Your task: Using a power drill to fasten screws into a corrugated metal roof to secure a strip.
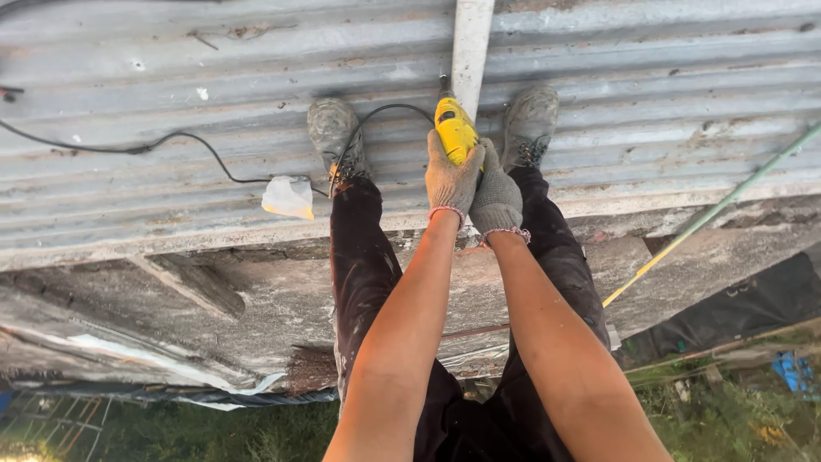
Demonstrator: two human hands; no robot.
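1. One yellow power drill (454, 128), at 12 o'clock, bit down on the corrugated metal roof (171, 111)
2. Two gloved hands, left hand (451, 177) and right hand (496, 198), together, clamped on it
3. Two boots, at 10 and 2 o'clock; one black cord (180, 141); one white strip (470, 43)

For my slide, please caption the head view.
Both gloved hands press a yellow drill onto corrugated metal roofing.

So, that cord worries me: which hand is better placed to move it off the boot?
Probably the left hand: the black cord loops off the yellow drill on its side; the right hand sits farther.
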